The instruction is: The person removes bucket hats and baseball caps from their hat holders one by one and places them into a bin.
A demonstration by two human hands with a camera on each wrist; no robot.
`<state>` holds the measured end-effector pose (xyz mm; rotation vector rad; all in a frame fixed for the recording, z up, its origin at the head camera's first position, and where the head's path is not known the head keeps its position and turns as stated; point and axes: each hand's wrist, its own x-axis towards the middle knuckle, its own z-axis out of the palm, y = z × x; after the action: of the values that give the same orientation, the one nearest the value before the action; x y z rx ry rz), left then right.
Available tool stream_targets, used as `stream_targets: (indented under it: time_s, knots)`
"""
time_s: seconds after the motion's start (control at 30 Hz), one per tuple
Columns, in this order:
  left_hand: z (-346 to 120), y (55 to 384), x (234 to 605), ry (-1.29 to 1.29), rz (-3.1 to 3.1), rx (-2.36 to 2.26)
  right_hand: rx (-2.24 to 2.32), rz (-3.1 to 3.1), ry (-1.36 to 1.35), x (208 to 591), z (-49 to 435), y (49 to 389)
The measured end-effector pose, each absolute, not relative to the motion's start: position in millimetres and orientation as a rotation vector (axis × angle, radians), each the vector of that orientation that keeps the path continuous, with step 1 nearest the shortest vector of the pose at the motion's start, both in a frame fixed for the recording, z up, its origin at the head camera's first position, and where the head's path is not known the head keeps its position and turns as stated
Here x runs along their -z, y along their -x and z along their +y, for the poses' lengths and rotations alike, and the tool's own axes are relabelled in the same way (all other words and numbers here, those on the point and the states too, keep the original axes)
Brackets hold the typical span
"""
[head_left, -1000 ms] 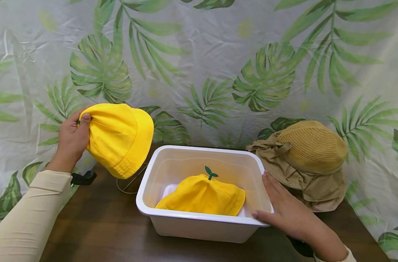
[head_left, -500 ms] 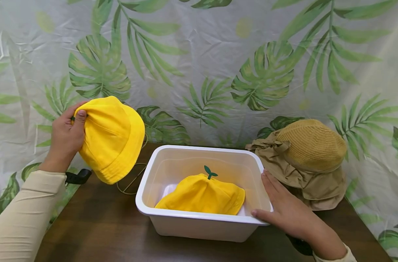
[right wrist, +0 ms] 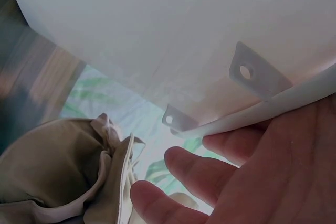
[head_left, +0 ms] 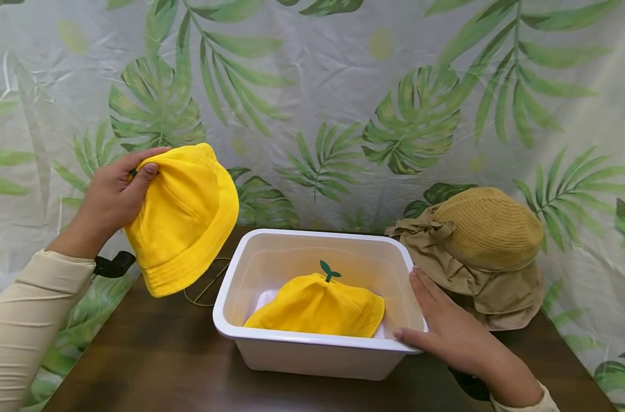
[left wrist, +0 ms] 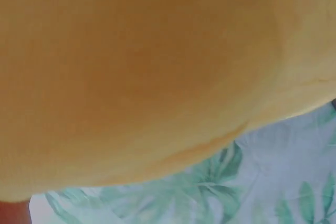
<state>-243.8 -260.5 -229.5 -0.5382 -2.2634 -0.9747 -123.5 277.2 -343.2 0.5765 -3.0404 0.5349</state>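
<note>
My left hand (head_left: 118, 189) pinches a yellow hat (head_left: 186, 220) at its crown, the thumb on top. The hat hangs above the table, its brim pointing right and down. A bit of green shows at the pinch. Its yellow cloth (left wrist: 147, 77) fills most of the left wrist view. In a white plastic tub (head_left: 312, 340) lies a second yellow hat (head_left: 317, 306), crown up, topped by a green sprout (head_left: 330, 270). My right hand (head_left: 453, 332) rests on the tub's right rim, fingers straight and thumb at the near corner. From below, the right wrist view shows the fingers (right wrist: 199, 174) beside the rim.
Right of the tub, a tan hat with a knitted crown (head_left: 489, 229) and cloth brim sits raised on the dark wooden table (head_left: 163, 349). A thin wire stand (head_left: 204, 294) stands left of the tub, partly behind the held hat. A leaf-print curtain (head_left: 312, 103) hangs behind.
The left hand first shifts left with the held hat, then comes back right while the hat tilts, brim lower. The right hand, the tub and the hat inside stay in place.
</note>
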Motion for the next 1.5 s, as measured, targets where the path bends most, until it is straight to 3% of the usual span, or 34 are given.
stream_targets:
  time_s: [0.7,0.9,1.5]
  knots:
    - [-200.9,240.4,183.4,1.069,-2.105,0.738,-0.532,-3.032,-0.567,344.0,278.3,124.3]
    - [-177.4,241.5,173.9,1.326,-2.025,0.696,-0.531,-3.034,-0.572,341.4,277.7,126.1]
    - [-84.9,258.4,193.4,1.819,-1.889,0.746,-0.591,-3.029,-0.563,345.5,277.2,122.3]
